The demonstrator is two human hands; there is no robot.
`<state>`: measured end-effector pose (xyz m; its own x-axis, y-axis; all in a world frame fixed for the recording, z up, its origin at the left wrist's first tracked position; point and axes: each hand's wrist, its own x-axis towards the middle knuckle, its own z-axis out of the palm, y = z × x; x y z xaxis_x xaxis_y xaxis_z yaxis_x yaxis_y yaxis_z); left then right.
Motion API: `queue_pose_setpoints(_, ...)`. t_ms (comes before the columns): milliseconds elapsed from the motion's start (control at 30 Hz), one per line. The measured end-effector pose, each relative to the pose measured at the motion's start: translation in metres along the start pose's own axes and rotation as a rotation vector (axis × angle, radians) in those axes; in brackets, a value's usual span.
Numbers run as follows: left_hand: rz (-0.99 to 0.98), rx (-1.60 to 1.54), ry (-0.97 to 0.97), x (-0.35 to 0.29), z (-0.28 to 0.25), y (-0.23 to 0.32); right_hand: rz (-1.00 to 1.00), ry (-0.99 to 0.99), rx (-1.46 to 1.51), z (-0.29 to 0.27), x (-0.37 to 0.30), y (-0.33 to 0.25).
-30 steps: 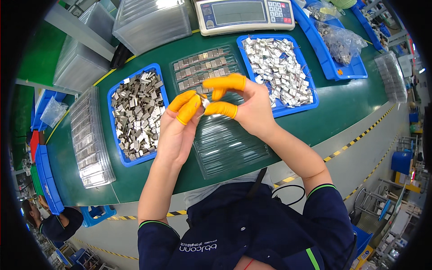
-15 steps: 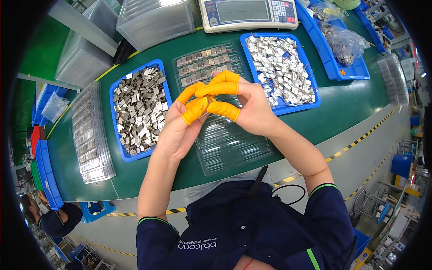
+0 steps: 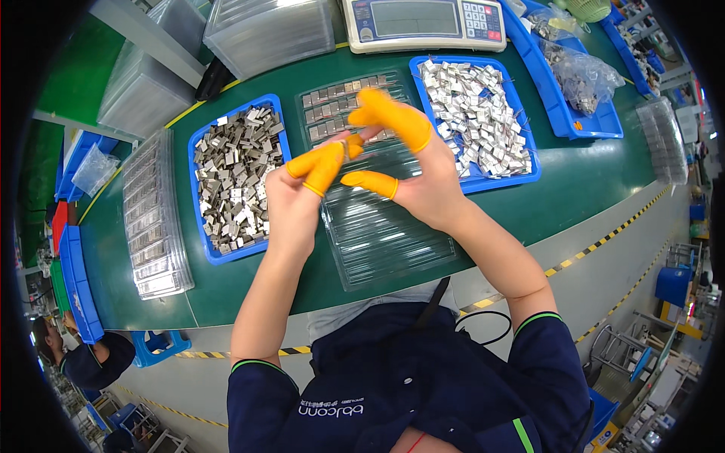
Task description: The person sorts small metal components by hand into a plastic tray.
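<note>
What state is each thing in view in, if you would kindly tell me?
Left hand: closed on a small metal part, details blurred.
Right hand: open, thumb apart from the fingers.
Central clear tray: partly filled, far rows holding metal pieces.
Left blue bin: heaped with grey pieces.
Right blue bin: heaped with whitish pieces.
Scale: no readable figures on its display.
Far-right blue tray: holding a clear bag.
</note>
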<state>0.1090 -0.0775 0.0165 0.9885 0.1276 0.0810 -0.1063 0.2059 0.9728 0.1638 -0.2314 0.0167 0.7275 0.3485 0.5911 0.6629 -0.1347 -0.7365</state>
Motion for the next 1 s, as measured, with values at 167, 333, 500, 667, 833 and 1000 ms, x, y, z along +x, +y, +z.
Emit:
queue_pose_setpoints(167, -0.186, -0.231, 0.004, -0.001, -0.002, -0.008, 0.235, -0.031, 0.235, 0.006, -0.006, 0.007)
queue_pose_setpoints(333, -0.175, -0.126, 0.062, -0.003, -0.002, -0.016, 0.327, 0.04, 0.363, 0.015, -0.012, 0.008)
queue_pose_setpoints(500, -0.113, -0.186, 0.217, -0.007, 0.009, -0.024, 0.351, 0.154, 0.406, 0.024, -0.019, 0.007)
queue_pose_setpoints(667, -0.061, -0.078, 0.198, -0.007, 0.008, -0.024, 0.379, 0.106, 0.41, 0.016, -0.017, 0.007)
queue_pose_setpoints(833, 0.181, 0.467, -0.037, -0.001, -0.005, -0.02, 0.815, -0.308, 0.605, -0.019, -0.004, 0.005)
queue_pose_setpoints(1000, 0.419, 0.743, -0.209, -0.001, 0.003, -0.011, 0.762, -0.703, 0.375, -0.055, 0.012, 0.011)
